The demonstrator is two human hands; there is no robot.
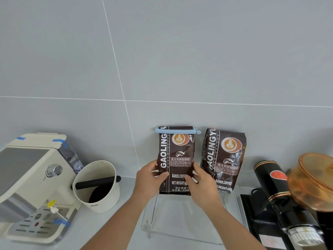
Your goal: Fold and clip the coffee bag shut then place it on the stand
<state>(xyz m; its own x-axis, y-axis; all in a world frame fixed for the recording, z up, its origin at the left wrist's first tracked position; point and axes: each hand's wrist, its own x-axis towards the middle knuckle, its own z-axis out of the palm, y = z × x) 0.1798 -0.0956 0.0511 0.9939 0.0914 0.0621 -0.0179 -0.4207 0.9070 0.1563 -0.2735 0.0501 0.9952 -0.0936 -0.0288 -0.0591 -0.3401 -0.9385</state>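
Now, from my head camera, I have the clipped coffee bag [175, 159] upright between both hands, close to the grey tiled wall [162, 60]. My left hand [149, 179] closes its grip on the bag's left edge, thumb across the front near the white "GAOLING" lettering. My right hand [202, 188] closes its grip on the lower right edge, thumb over the end of "BAKED.COFFEE". A light blue sealing clip [177, 131] runs straight across the folded top of the bag and sticks out a little past each side.

On the bag's front I can read "GAOLING" running vertically, "BAKED COFFEE" beside it in small type, a round latte-art picture near the top, a boxed label in Chinese characters, then "BAKED.COFFE", "NET.WEIGHT:4" and "454" at the bottom. The bag's crimped bottom edge sits at the back of the clear acrylic stand [180, 230]; I cannot tell whether it rests on it or hangs just above.

Just to the right, a second coffee bag [223, 159] of the same design leans against the wall, unclipped, reading "AOLINGYU", "BAKED.COFFEE" and "NET.WEIGHT:454g".

On the white desk [126, 213] to my left stands a cream knock box [97, 186] with a black bar across it, touching a cream espresso machine [34, 186] that carries strips of blue tape. At the far right is a black coffee grinder [277, 192] with an amber hopper [313, 179].
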